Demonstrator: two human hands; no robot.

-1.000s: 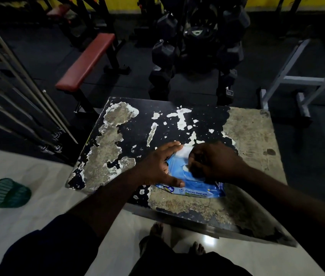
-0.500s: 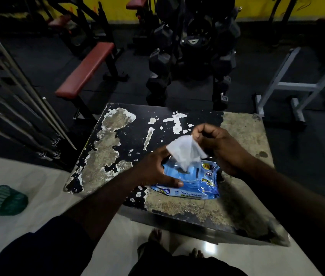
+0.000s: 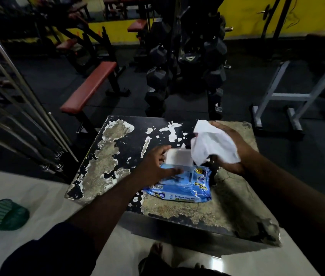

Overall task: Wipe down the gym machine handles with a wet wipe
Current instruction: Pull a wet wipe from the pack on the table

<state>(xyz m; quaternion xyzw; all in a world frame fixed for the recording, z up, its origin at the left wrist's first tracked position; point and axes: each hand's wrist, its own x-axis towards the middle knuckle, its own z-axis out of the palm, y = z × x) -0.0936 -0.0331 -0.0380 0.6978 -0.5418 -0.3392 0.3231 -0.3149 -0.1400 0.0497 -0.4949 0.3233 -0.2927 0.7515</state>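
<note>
Wet wipe (image 3: pixel 211 144) is out, so fetching looks done. An old table (image 3: pixel 237 196) holds the blue pack (image 3: pixel 183 188). Left hand (image 3: pixel 153 166) presses flat on the pack; right hand (image 3: pixel 231 148) grips the wipe just above the pack's right end. The pack's white lid (image 3: pixel 178 157) stands open. Next, I think: shut it, then find the handles.

The white wipe (image 3: pixel 211 144) hides the palm and most fingers of the right hand (image 3: pixel 239 142), while the left hand (image 3: pixel 153 168) covers part of the wipe pack (image 3: pixel 183 190), whose small print is unreadable.
</note>
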